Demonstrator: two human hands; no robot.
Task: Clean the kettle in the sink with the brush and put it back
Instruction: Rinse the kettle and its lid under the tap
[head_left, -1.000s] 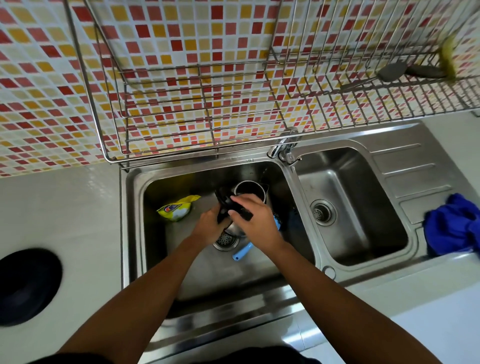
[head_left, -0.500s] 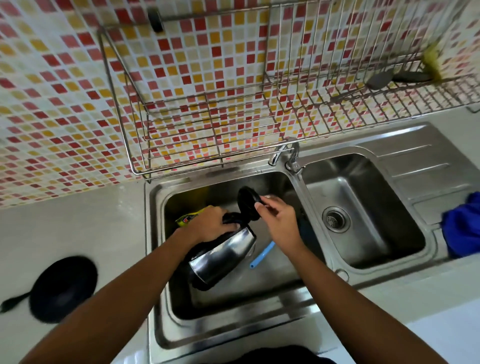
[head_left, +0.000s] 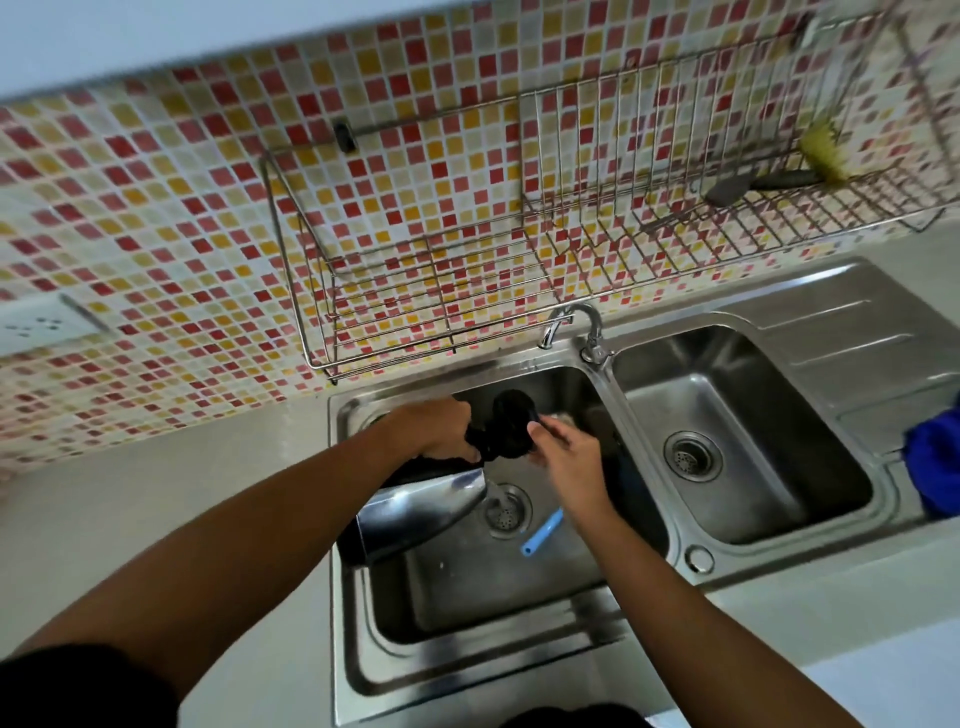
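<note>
Head view: left hand (head_left: 441, 426) clenched round kettle (head_left: 421, 512) handle; right hand (head_left: 569, 460) fingers pinch its black lid (head_left: 511, 415)

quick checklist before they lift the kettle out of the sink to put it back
1. Left hand grips the handle of the kettle: ok.
2. Right hand at the black lid: ok.
3. Lid shut: not ok, it stands open.
4. Blue brush set down in the left basin: ok.
5. Kettle emptied: cannot tell, its mouth is hidden.
6. Tap off: ok, no stream shows.
</note>
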